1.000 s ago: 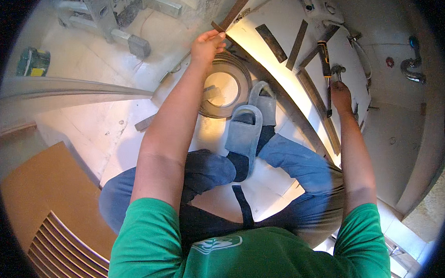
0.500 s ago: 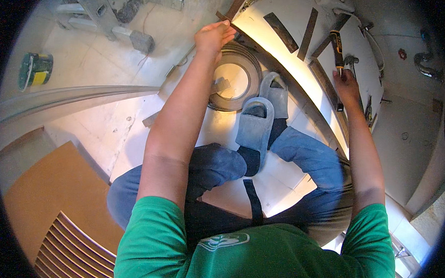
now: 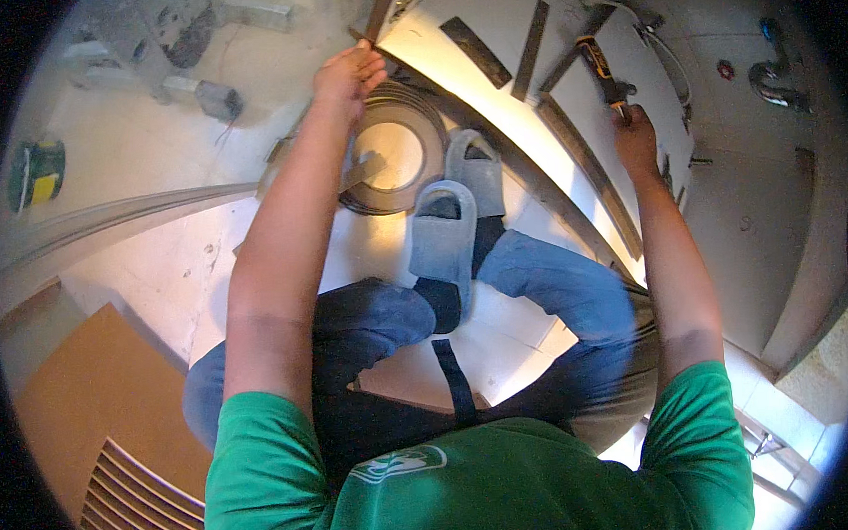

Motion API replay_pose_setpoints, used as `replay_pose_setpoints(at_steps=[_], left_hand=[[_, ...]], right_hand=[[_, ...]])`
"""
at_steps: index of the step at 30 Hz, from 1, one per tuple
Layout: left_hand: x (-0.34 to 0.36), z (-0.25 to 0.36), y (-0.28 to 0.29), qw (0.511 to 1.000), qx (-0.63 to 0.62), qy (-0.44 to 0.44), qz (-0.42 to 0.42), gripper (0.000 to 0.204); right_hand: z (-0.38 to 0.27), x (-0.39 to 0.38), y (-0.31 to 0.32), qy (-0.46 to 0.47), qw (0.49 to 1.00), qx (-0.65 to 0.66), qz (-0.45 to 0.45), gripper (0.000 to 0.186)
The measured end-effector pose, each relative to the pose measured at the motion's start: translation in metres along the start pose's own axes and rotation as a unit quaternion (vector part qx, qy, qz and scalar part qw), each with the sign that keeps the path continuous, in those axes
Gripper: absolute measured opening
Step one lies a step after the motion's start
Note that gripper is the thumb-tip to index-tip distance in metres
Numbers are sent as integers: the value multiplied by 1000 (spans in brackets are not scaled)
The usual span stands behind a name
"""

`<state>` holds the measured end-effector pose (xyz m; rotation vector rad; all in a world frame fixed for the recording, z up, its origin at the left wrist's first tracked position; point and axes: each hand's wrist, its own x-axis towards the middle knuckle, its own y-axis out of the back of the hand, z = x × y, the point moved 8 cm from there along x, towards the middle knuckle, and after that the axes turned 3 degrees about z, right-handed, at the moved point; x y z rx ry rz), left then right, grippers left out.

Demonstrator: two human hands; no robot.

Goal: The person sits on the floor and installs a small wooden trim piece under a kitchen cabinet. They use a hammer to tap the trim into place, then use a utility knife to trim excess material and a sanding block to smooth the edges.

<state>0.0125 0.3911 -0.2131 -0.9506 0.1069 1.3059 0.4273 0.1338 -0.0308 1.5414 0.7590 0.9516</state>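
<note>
The right hand [image 3: 636,138] has a tight grip on a hammer [image 3: 606,74], held over the white panel [image 3: 454,54], likely for tapping. The left hand [image 3: 347,76] pinches a dark strip [image 3: 379,12] at the panel's edge, likely steadying it. A strip coil [image 3: 392,146] lies on the floor beside the slippers [image 3: 446,236].

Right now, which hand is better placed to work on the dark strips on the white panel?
Probably the right hand: it already grips the orange-handled tool beside the strips. The left hand is off at the panel's edge, above the coiled band.
</note>
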Motion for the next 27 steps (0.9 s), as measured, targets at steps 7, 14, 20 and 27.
replay_pose_setpoints(at_steps=[7, 14, 20, 27], left_hand=[[-2, -4, 2, 1000, 16, 20, -5, 31], [-3, 5, -1, 999, 14, -6, -30, 32], [1, 1, 3, 999, -29, -11, -15, 31], [-4, 3, 1, 998, -27, 29, -45, 33]], right_hand=[[-40, 3, -1, -58, 997, 39, -36, 35], [-41, 8, -11, 130, 979, -154, -12, 18], [37, -5, -11, 105, 976, -187, -38, 17], [99, 7, -57, 176, 883, -404, -160, 22]])
